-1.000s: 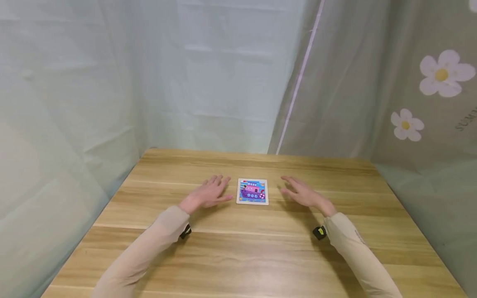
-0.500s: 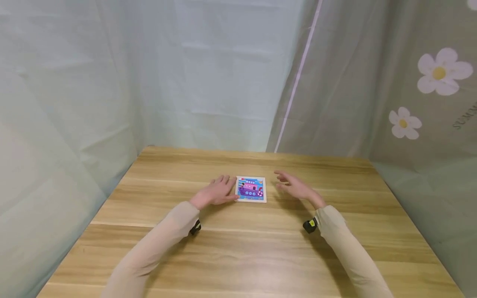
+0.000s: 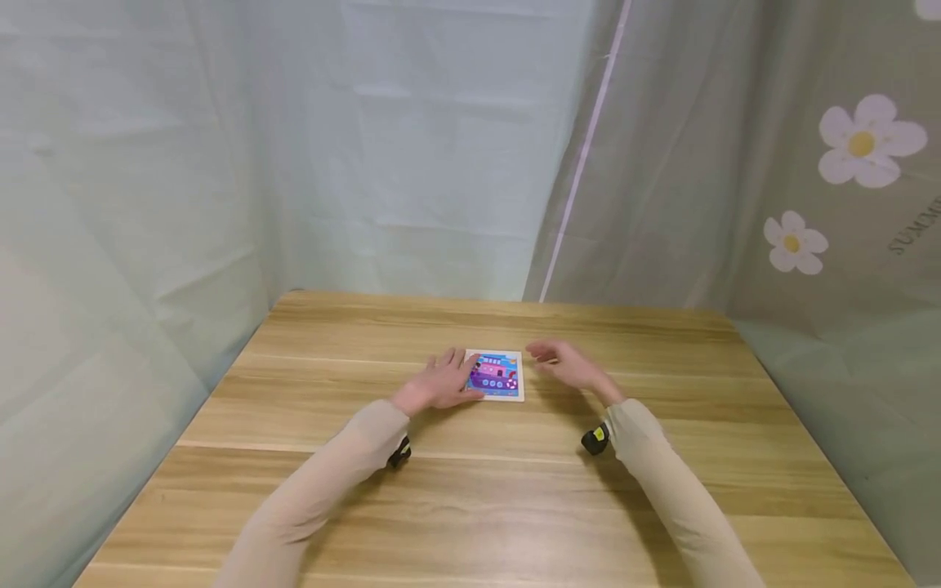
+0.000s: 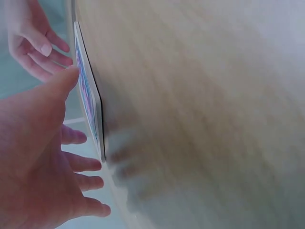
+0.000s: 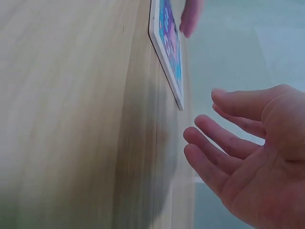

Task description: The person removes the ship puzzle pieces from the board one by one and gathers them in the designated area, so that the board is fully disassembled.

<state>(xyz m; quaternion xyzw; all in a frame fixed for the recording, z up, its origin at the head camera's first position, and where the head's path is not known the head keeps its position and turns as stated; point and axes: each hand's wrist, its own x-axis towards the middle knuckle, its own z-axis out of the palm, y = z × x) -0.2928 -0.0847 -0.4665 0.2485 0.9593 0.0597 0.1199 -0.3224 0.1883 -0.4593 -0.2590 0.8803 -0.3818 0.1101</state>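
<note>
- Picture board [image 3: 503, 377] lies flat on the table [image 3: 470, 506].
- Your left hand [image 3: 443, 383] spreads, empty, over its left edge; your right hand [image 3: 568, 365] curves loosely beside it, empty too.
- Probably light, stiff, slick: pinch opposite sides of its white rim [image 3: 521, 382].

I watch the left arm [image 3: 316, 498] and the right arm [image 3: 676, 490] slant in towards each other from the bottom of the head view, the two hands near one another but apart. I see the left hand [image 3: 444, 382] palm down, its fingers [image 4: 82, 162] spread and nearly straight, its thumb [image 4: 62, 85] stretched out sideways. I make out the right hand [image 3: 566, 367] turned inward, fingers loosely bent, thumb [image 5: 243, 102] clear of them.
</note>
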